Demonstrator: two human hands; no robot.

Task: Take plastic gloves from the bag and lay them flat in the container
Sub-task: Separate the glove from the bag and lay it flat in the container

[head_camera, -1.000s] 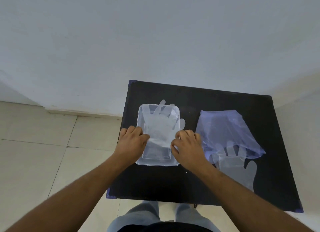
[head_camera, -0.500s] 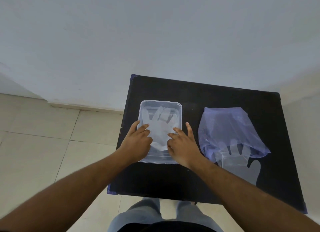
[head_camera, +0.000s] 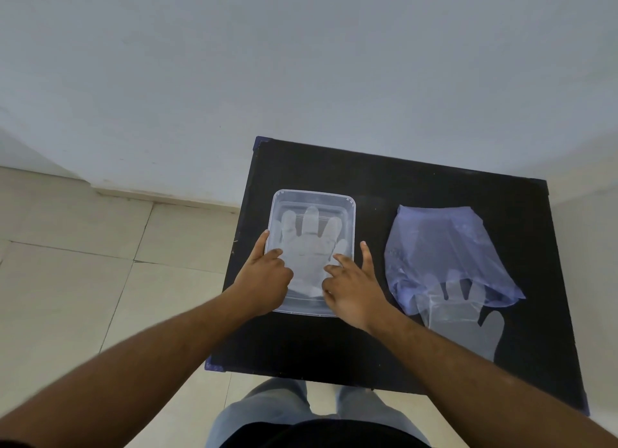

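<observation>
A clear rectangular container (head_camera: 313, 197) sits on the left half of the black table (head_camera: 384, 180). A clear plastic glove (head_camera: 309, 243) lies spread flat inside it, fingers pointing away from me. My left hand (head_camera: 262, 280) rests on the container's near left part, fingertips pressing the glove. My right hand (head_camera: 351, 280) presses the glove's near right side, with one finger lying outside the right rim. A bluish plastic bag (head_camera: 441, 247) lies to the right. Another clear glove (head_camera: 465, 317) sticks out of its near opening.
The table stands against a white wall (head_camera: 301, 62), with a tiled floor (head_camera: 83, 263) to the left. My legs show below the table's near edge.
The glove, which hung over the container's far rim, now lies fully inside it and spread flat. Both hands shifted from pinching its cuff to pressing it down with spread fingers.
</observation>
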